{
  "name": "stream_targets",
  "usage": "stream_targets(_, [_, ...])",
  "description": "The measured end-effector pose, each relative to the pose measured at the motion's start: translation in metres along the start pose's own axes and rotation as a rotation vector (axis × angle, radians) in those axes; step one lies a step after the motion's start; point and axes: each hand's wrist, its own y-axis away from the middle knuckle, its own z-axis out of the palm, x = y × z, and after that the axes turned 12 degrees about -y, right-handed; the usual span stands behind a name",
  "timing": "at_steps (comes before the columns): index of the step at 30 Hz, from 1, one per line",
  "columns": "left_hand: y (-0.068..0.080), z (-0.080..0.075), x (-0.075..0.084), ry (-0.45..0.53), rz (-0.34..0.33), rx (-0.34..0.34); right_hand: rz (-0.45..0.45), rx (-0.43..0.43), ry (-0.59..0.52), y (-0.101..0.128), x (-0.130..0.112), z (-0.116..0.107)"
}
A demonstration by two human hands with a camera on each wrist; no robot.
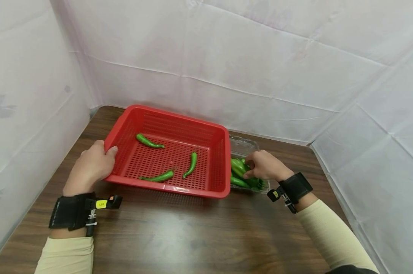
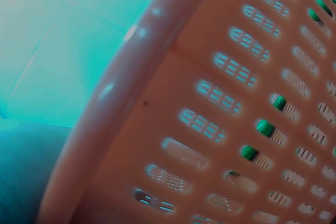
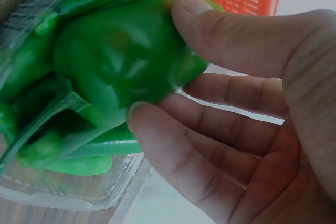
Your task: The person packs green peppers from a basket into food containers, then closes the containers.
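Observation:
My left hand [image 1: 94, 164] grips the left rim of a red perforated plastic basket [image 1: 186, 118], thumb over the edge; that basket's holed side [image 2: 157, 87] fills much of the left wrist view. Three slender green chili peppers [image 1: 192, 165] lie apart on its floor. To the right, my right hand [image 1: 265, 166] reaches into a clear plastic box [image 1: 245, 146] of green peppers. Thumb and fingertips pinch a broad, glossy green pepper [image 3: 126, 51] there, its stem pointing down-left in the right wrist view. The basket's right side hides the box's left part.
A dark wood-grain table [image 1: 192, 236] carries everything, with a light glare near its middle. White sheeting [image 1: 227, 49] stands as walls behind and on both sides, close behind the basket and the box. Black camera straps [image 1: 72, 211] circle both wrists.

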Motion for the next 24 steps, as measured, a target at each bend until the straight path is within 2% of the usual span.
stream_targets(8, [0.004,-0.007,-0.008,-0.010,-0.007,0.012,0.004,-0.010,-0.008,-0.011,-0.005,-0.003])
stream_targets(14, [0.006,-0.009,-0.012,-0.011,-0.022,0.012,-0.011,0.091,-0.018,-0.020,-0.019,-0.025])
stream_targets(20, [0.005,-0.005,-0.005,-0.002,-0.027,-0.001,-0.081,0.130,-0.002,-0.033,-0.050,-0.042])
stream_targets(24, [0.002,-0.001,0.001,0.013,-0.015,-0.003,-0.069,0.084,0.045,-0.050,-0.084,-0.042])
